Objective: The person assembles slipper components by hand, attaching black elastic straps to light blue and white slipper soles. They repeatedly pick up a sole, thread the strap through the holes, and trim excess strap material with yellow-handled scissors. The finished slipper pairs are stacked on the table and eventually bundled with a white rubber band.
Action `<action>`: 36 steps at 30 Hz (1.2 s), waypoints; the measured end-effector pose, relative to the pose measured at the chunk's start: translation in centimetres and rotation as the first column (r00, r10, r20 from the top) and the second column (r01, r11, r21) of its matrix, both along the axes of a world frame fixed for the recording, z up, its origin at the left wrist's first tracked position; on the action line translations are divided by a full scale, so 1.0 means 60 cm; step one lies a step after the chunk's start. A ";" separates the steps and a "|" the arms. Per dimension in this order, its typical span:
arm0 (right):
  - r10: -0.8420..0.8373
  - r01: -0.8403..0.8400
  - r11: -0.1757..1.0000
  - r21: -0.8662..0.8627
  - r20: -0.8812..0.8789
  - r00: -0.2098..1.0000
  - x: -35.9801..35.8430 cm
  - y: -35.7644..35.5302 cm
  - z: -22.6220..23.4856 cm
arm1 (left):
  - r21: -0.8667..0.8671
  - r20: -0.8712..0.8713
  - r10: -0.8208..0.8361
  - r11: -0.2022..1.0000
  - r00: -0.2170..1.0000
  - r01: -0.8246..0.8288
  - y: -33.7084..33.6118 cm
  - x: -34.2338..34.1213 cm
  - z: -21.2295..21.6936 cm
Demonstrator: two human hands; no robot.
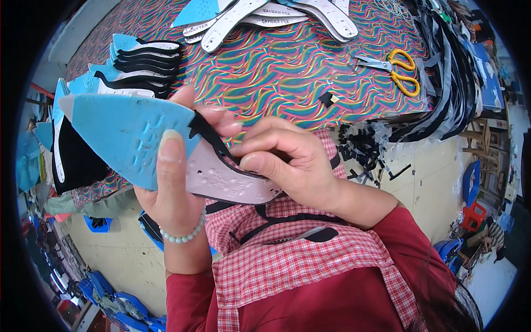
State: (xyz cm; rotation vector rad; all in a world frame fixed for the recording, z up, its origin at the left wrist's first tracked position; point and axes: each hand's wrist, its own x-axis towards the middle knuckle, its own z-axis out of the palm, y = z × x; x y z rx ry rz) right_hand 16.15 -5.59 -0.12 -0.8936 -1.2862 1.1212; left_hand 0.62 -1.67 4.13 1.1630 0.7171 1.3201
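Note:
My left hand (171,182) grips a shoe insole (124,133), blue at its pointed front and grey-white at the heel end, held flat above the table's edge with the thumb on the blue part. A black strip (213,141) runs along the insole's edge. My right hand (287,160) pinches that strip against the grey part between thumb and fingers. A bead bracelet sits on my left wrist. A red-checked apron (298,254) covers my lap, with black strips lying on it.
A table with a swirly multicoloured cloth (276,66) carries a stack of blue-and-black insoles (138,61) at left, white insoles (265,16) at the back and yellow-handled scissors (395,69) at right. Black offcuts (362,146) and long black strips (448,83) hang off the right edge.

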 end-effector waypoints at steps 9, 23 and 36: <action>0.209 -0.214 0.951 -0.223 -0.049 0.977 0.008 -0.009 0.000 | -0.071 -0.048 -0.037 0.997 0.998 0.034 -0.002 -0.001 0.003; -0.276 0.031 0.931 0.365 0.642 0.715 0.035 0.041 -0.007 | -0.350 0.056 -0.096 0.930 0.994 0.110 0.008 0.030 -0.063; 0.172 -0.178 0.971 -0.160 -0.051 0.984 0.025 0.055 -0.005 | -0.228 0.121 -0.271 0.929 0.955 0.292 0.010 -0.016 -0.050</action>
